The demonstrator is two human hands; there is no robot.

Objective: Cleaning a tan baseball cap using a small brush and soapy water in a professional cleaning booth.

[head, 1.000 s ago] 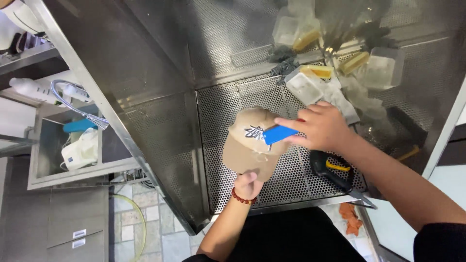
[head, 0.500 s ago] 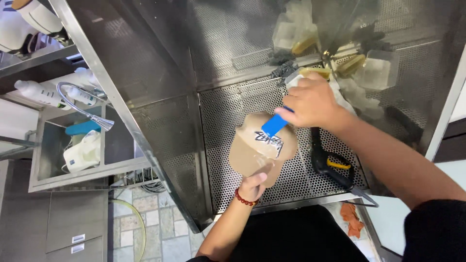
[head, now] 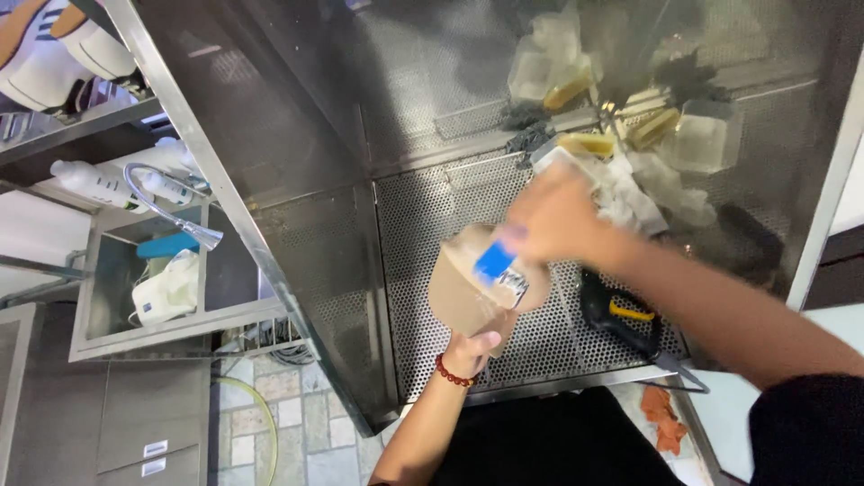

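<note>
Now, L hand (head: 470, 349) gripping tan cap (head: 459, 290), R hand (head: 551, 216) w/ blue brush (head: 497, 263)

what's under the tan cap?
The left hand grips the tan cap from below, over the perforated steel tray. The right hand brushes its top. The fingers inside the cap are hidden.

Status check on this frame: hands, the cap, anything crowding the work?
Left hand grips tan cap from below. Right hand, blurred, holds blue brush on cap. Black-and-yellow tool lies apart on perforated steel tray; nothing blocking.
</note>
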